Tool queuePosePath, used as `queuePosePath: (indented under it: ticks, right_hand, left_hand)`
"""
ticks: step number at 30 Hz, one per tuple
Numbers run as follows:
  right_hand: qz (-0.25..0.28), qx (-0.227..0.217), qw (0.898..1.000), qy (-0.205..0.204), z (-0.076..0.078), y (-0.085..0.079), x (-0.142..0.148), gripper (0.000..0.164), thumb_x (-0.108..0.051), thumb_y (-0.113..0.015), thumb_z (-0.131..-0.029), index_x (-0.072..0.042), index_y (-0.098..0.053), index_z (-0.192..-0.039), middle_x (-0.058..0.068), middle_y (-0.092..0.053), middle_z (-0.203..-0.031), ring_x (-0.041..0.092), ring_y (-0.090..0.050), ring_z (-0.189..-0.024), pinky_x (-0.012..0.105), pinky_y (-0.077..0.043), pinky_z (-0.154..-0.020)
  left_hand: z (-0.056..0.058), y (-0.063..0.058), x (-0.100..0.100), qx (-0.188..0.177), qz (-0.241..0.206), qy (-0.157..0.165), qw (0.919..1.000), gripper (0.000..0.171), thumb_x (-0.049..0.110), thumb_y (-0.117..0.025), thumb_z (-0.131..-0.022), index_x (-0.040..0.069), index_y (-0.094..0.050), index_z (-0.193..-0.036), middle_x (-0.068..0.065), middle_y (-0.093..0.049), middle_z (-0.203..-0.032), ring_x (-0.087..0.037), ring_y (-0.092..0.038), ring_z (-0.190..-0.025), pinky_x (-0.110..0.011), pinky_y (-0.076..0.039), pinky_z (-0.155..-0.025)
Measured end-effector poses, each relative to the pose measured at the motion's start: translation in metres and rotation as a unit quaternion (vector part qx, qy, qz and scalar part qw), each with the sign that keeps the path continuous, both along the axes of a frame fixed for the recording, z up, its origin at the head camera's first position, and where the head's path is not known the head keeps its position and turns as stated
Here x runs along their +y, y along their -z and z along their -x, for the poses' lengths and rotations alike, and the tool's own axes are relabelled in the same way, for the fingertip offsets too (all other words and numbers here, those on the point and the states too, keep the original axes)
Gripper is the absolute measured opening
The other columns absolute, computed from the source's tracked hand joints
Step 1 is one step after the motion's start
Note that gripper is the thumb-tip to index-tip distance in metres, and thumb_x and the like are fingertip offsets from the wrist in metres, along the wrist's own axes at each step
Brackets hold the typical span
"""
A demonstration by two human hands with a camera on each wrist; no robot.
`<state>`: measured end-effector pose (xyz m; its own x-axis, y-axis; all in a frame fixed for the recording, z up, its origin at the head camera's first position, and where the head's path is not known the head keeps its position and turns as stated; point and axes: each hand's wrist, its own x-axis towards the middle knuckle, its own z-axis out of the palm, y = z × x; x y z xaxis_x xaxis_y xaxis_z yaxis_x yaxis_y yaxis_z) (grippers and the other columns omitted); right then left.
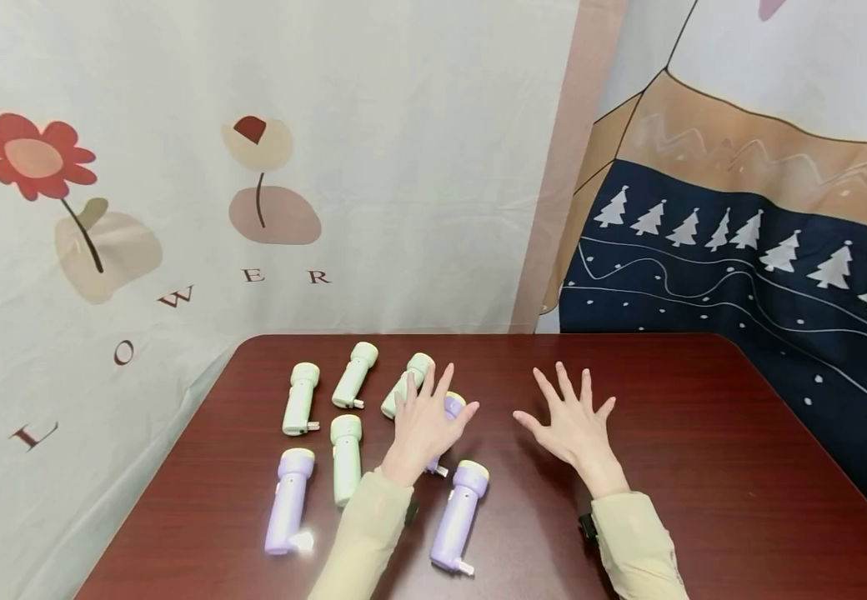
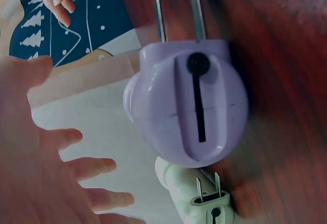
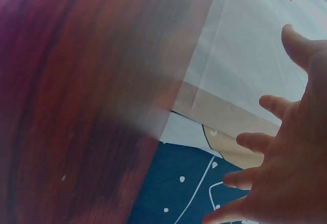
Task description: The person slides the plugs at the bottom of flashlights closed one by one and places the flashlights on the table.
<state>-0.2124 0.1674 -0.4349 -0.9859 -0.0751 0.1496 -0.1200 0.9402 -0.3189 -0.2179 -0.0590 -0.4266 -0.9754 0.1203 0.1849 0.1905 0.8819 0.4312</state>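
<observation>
My left hand (image 1: 424, 429), fingers spread straight, is held above a purple flashlight (image 1: 454, 406) and hides much of it. In the left wrist view, a purple flashlight's tail (image 2: 189, 106) shows two metal prongs and a black slider, with a pale green flashlight (image 2: 204, 193) beyond. Nothing is in that palm. To the right, my right hand (image 1: 576, 429) is spread over the table and holds nothing. Another purple flashlight (image 1: 460, 518) lies between the forearms. The third purple flashlight (image 1: 289, 502) lies at the left, near a green flashlight (image 1: 347, 460) beside my left sleeve.
More green flashlights lie toward the back: one at the left (image 1: 301, 398), one in the middle (image 1: 355, 375) and one by my left fingertips (image 1: 396, 398). The dark red wooden table (image 1: 734, 475) ends before a printed cloth backdrop (image 1: 418, 167).
</observation>
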Motion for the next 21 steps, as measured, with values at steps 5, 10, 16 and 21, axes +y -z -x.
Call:
queuePosePath:
  ticks: [5, 10, 16, 21]
  right_hand:
    - [-0.014, 0.020, 1.000, -0.010, -0.006, 0.001, 0.005, 0.072, -0.052, -0.057, -0.087, -0.016, -0.036, -0.146, 0.021, -0.036, -0.150, 0.048, -0.029, -0.138, 0.073, -0.021, -0.103]
    - [-0.037, 0.053, 0.997, -0.032, -0.013, 0.002, 0.013, 0.061, -0.039, -0.063, -0.088, -0.009, -0.047, -0.138, 0.021, -0.054, -0.133, 0.041, -0.054, -0.120, 0.059, -0.040, -0.098]
    - [-0.064, 0.065, 0.995, -0.043, -0.023, 0.002, 0.023, 0.052, -0.033, -0.065, -0.088, -0.006, -0.054, -0.130, 0.019, -0.061, -0.122, 0.038, -0.061, -0.106, 0.052, -0.049, -0.085]
    - [-0.072, 0.053, 0.995, -0.039, -0.028, 0.000, 0.027, 0.052, -0.033, -0.065, -0.087, -0.005, -0.055, -0.129, 0.020, -0.062, -0.120, 0.039, -0.061, -0.104, 0.052, -0.049, -0.083]
  left_hand:
    - [-0.008, 0.001, 0.001, 0.105, 0.037, 0.008, 0.9937, 0.053, 0.039, -0.064, -0.086, 0.007, -0.056, -0.128, -0.014, -0.064, -0.121, -0.037, -0.059, -0.110, -0.048, -0.052, -0.078]
    - [-0.023, -0.002, 0.002, 0.184, 0.082, 0.022, 0.9792, 0.027, 0.027, -0.072, -0.079, 0.006, -0.063, -0.093, -0.007, -0.065, -0.080, -0.028, -0.065, -0.071, -0.038, -0.048, -0.051]
    - [-0.056, -0.013, 0.004, 0.075, 0.109, 0.064, 0.9892, 0.032, 0.034, -0.074, -0.077, 0.008, -0.059, -0.085, -0.006, -0.064, -0.073, -0.029, -0.066, -0.065, -0.038, -0.047, -0.051]
    - [-0.081, -0.015, 0.007, -0.015, 0.149, 0.073, 0.9860, 0.055, 0.044, -0.076, -0.070, 0.001, -0.061, -0.100, -0.010, -0.066, -0.074, -0.026, -0.066, -0.068, -0.039, -0.049, -0.055]
